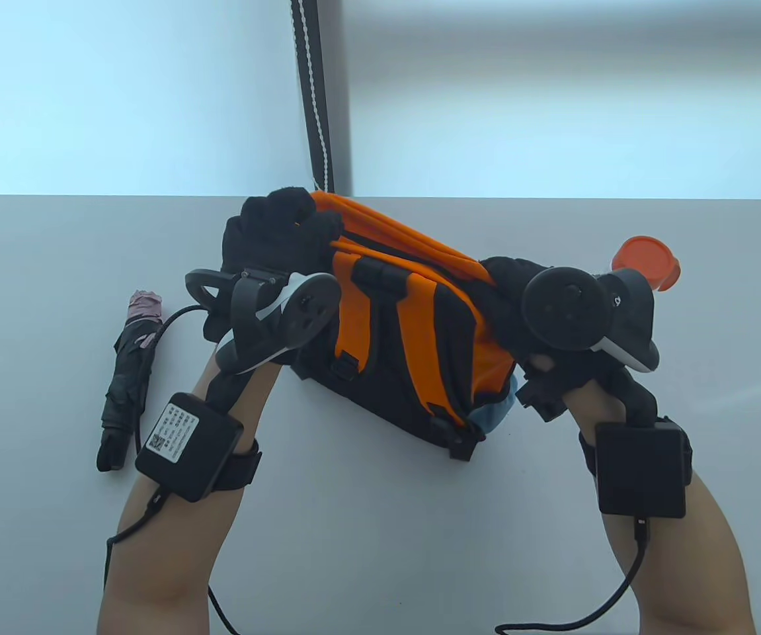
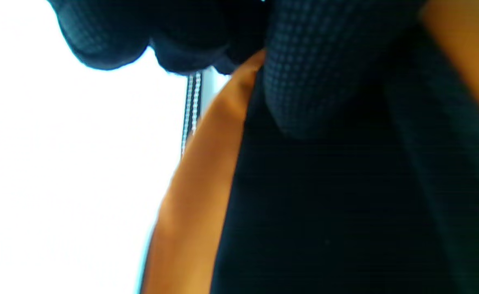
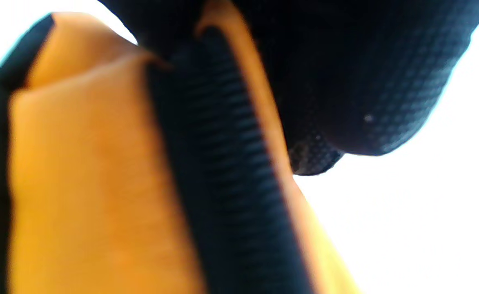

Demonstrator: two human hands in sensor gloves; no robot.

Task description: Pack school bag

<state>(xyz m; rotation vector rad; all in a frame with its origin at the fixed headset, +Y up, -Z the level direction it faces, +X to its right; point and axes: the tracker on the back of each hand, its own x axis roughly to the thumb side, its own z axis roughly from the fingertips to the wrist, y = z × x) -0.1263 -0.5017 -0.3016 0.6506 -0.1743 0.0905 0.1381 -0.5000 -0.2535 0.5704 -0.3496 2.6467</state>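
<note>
An orange and black school bag (image 1: pixel 413 317) stands tilted on the grey table (image 1: pixel 36 278), its strap side facing me. My left hand (image 1: pixel 281 228) grips the bag's upper left edge, with fingers over its top. My right hand (image 1: pixel 509 288) grips the bag's upper right edge. In the left wrist view my gloved fingers (image 2: pixel 313 73) press on black and orange fabric (image 2: pixel 198 196). In the right wrist view my fingers (image 3: pixel 370 81) hold the edge beside a black zipper strip (image 3: pixel 223 163) on the orange fabric (image 3: pixel 88 179). A pale blue thing (image 1: pixel 496 413) shows at the bag's lower right corner.
A folded dark umbrella (image 1: pixel 130 380) with a pink end lies on the table to the left of my left arm. An orange round lid (image 1: pixel 646 258) shows behind my right hand's tracker. A black cord (image 1: pixel 317 92) hangs against the wall behind the bag.
</note>
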